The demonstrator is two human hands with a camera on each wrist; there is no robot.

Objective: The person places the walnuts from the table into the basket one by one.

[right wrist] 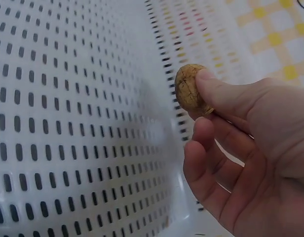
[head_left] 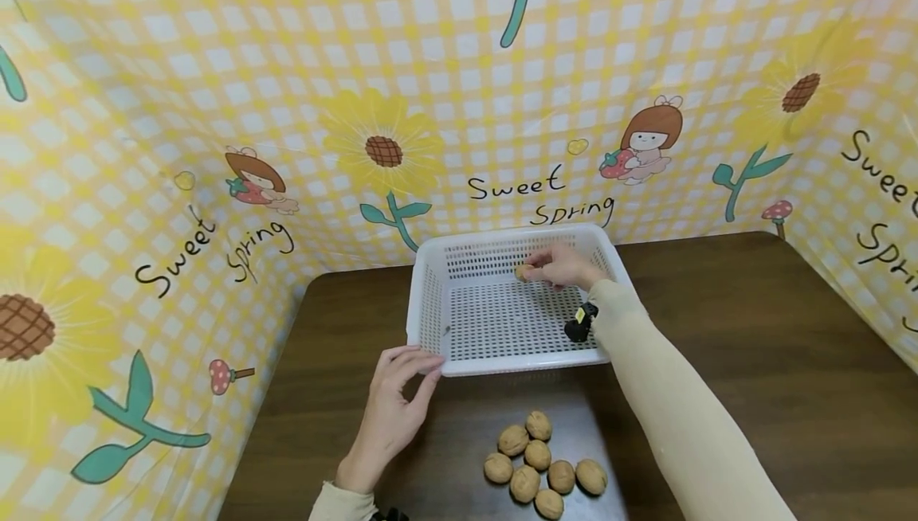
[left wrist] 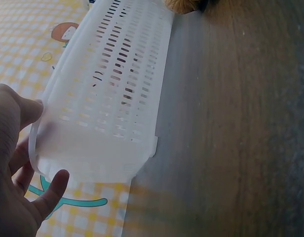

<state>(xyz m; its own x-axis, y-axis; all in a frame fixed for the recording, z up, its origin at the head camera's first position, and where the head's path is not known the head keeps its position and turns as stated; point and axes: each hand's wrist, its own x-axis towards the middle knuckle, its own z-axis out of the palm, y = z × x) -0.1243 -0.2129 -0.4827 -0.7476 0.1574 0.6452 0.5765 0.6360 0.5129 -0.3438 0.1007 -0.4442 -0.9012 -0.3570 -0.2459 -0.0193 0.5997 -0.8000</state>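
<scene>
A white plastic basket with slotted walls stands on the table. Inside it, toward the back wall, my right hand pinches a walnut between thumb and fingers, above the basket floor. The other fingers of that hand curl loosely below the nut in the right wrist view. At the basket's near left corner, my left hand grips the rim, thumb on one side and fingers on the other, as the left wrist view shows. Several walnuts lie in a loose group on the table in front of the basket.
The dark wooden table extends to both sides of the basket. A yellow checked cloth with flowers and lettering hangs behind and along the sides. The basket's back edge sits close to this cloth.
</scene>
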